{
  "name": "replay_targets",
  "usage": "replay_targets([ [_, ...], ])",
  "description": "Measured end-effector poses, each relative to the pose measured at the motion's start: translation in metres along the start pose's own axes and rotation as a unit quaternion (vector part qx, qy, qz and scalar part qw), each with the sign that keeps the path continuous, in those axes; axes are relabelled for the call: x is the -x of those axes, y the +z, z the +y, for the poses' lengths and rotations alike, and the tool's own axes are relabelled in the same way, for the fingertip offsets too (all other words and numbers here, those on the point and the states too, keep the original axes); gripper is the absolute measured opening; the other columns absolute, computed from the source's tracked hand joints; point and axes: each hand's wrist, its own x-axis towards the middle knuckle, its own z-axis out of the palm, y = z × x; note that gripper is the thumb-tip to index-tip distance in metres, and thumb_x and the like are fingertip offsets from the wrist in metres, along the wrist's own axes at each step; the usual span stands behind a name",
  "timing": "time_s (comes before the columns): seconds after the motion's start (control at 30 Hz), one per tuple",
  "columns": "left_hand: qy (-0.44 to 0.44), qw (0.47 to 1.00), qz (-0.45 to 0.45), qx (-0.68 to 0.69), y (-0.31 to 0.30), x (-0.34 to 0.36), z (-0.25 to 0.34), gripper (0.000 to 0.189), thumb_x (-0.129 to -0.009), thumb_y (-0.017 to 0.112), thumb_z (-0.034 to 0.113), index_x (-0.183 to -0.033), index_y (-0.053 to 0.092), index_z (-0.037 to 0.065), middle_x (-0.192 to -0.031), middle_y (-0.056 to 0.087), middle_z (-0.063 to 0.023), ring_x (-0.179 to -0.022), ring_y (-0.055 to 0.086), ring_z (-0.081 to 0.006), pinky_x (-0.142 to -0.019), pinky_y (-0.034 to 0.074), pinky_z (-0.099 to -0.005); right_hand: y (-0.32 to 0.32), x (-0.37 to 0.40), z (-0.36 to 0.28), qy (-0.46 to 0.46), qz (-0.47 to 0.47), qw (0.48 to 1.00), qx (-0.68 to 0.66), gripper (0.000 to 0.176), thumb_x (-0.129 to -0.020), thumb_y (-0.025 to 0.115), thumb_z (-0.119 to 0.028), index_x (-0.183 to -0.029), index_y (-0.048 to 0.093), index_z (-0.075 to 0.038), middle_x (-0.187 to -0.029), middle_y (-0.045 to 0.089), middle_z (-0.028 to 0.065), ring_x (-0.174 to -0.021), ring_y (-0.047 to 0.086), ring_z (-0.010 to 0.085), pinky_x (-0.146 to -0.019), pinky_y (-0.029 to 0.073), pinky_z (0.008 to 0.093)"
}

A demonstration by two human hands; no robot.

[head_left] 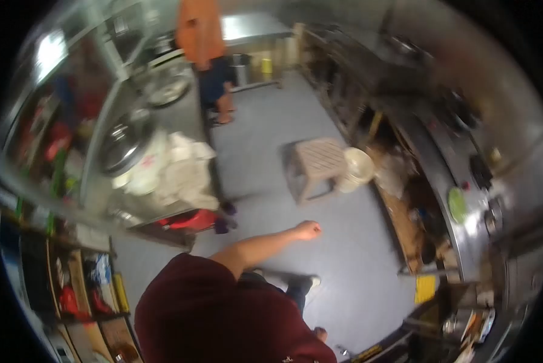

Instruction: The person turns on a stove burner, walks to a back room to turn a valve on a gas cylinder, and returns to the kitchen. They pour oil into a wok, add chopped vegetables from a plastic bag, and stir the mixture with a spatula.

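Note:
My left hand [308, 230] reaches out over the grey floor [356, 260], its fingers curled in with nothing seen in them. Past it stands a beige plastic stool [319, 158], apart from the hand. A pale bucket [357, 168] is right beside the stool. Only a small part of my right hand [321, 334] shows, low in the view past my maroon shirt; its fingers cannot be made out.
A metal table [168, 115] on the left bears pale cloths [187, 172] and a shiny round lid or pan [123, 148]. Along the right runs a steel counter [432, 160] with a green plate [457, 204]. A person in orange [200, 30] stands at the back.

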Motion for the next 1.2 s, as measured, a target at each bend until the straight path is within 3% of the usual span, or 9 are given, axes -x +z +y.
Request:
replay_targets([
  [0.2, -0.11, 0.98, -0.117, -0.115, 0.054, -0.081, -0.004, 0.025, -0.075, 0.052, 0.026, -0.085, 0.061, 0.005, -0.082, 0.061, -0.0166, -0.078, 0.059, -0.0304, -0.067, 0.046, -0.0384, -0.055, -0.05, -0.109, -0.055, 0.114, 0.992, 0.004, 0.024, -0.079, 0.051, -0.021, -0.089, 0.053, 0.001, -0.063, 0.057, 0.012, -0.045, 0.055, 0.0197, -0.036, 0.044, 0.0282],
  [0.3, -0.137, 0.985, -0.074, -0.077, 0.075, -0.106, -0.036, 0.026, -0.075, 0.052, 0.027, -0.083, 0.061, 0.004, -0.079, 0.061, -0.0164, -0.078, 0.058, -0.0317, -0.07, 0.045, -0.0391, -0.113, -0.07, -0.175, -0.074, 0.1, 0.99, -0.072, 0.026, -0.079, 0.054, -0.023, -0.092, 0.052, 0.0, -0.068, 0.057, 0.0132, -0.046, 0.055, 0.0203, -0.037, 0.045, 0.0303],
  [0.4, -0.185, 0.98, -0.035, -0.07, 0.059, -0.142, 0.004, 0.029, -0.078, 0.049, 0.029, -0.083, 0.061, 0.003, -0.078, 0.06, -0.0171, -0.076, 0.058, -0.0325, -0.07, 0.044, -0.0405, -0.158, -0.099, -0.236, -0.103, 0.137, 0.985, 0.032, 0.018, -0.078, 0.05, -0.016, -0.087, 0.053, 0.0, -0.065, 0.056, 0.0115, -0.045, 0.054, 0.0178, -0.036, 0.044, 0.0276],
  [0.5, -0.137, 0.979, 0.006, -0.152, 0.041, -0.214, 0.049, 0.035, -0.082, 0.043, 0.03, -0.079, 0.059, -0.001, -0.079, 0.059, -0.0199, -0.076, 0.056, -0.0349, -0.068, 0.043, -0.043, -0.189, -0.153, -0.299, -0.142, 0.17, 0.965, 0.142, 0.014, -0.075, 0.045, -0.008, -0.082, 0.054, -0.001, -0.064, 0.056, 0.0103, -0.044, 0.053, 0.0161, -0.036, 0.042, 0.0258],
  [0.67, 0.074, 0.975, 0.114, -0.178, 0.012, -0.405, 0.146, 0.039, -0.085, 0.038, 0.033, -0.078, 0.057, -0.001, -0.076, 0.057, -0.02, -0.072, 0.054, -0.0375, -0.066, 0.041, -0.0432, -0.185, -0.216, -0.409, -0.184, 0.156, 0.967, 0.083, 0.013, -0.074, 0.045, -0.005, -0.082, 0.055, -0.001, -0.065, 0.057, 0.0099, -0.046, 0.053, 0.0154, -0.038, 0.042, 0.0249],
  [0.77, 0.089, 0.975, 0.104, -0.175, -0.001, -0.544, 0.23, 0.033, -0.085, 0.041, 0.031, -0.082, 0.056, 0.002, -0.079, 0.058, -0.0189, -0.078, 0.054, -0.0377, -0.068, 0.042, -0.043, -0.178, -0.259, -0.448, -0.23, 0.1, 0.967, 0.042, 0.014, -0.076, 0.045, -0.004, -0.084, 0.055, 0.0, -0.066, 0.058, 0.0102, -0.048, 0.054, 0.0153, -0.039, 0.043, 0.0252],
  [0.97, 0.095, 0.964, 0.141, -0.207, 0.015, -0.808, 0.319, 0.033, -0.085, 0.041, 0.035, -0.093, 0.053, 0.006, -0.093, 0.058, -0.0154, -0.087, 0.055, -0.0335, -0.075, 0.043, -0.0434, -0.177, -0.274, -0.493, -0.03, 0.158, 0.984, -0.072, 0.022, -0.08, 0.049, -0.017, -0.092, 0.052, 0.002, -0.068, 0.059, 0.0129, -0.049, 0.056, 0.0188, -0.039, 0.045, 0.0276],
  [1.07, 0.074, 0.954, 0.149, -0.252, 0.03, -0.864, 0.339, 0.031, -0.086, 0.04, 0.03, -0.095, 0.052, 0.004, -0.101, 0.055, -0.0196, -0.088, 0.055, -0.0352, -0.076, 0.043, -0.0436, -0.185, -0.254, -0.517, 0.036, 0.193, 0.974, -0.109, 0.023, -0.08, 0.049, -0.018, -0.092, 0.052, 0.002, -0.068, 0.059, 0.0139, -0.049, 0.057, 0.0196, -0.04, 0.046, 0.0287],
  [1.2, 0.163, 0.94, 0.104, -0.28, 0.06, -0.951, 0.254, 0.029, -0.088, 0.033, 0.022, -0.093, 0.051, 0.0, -0.105, 0.05, -0.0251, -0.089, 0.054, -0.0374, -0.076, 0.044, -0.0435, -0.186, -0.241, -0.528, 0.062, 0.216, 0.958, -0.177, 0.025, -0.08, 0.048, -0.019, -0.091, 0.051, 0.003, -0.068, 0.059, 0.0146, -0.048, 0.057, 0.0206, -0.039, 0.047, 0.03],
])
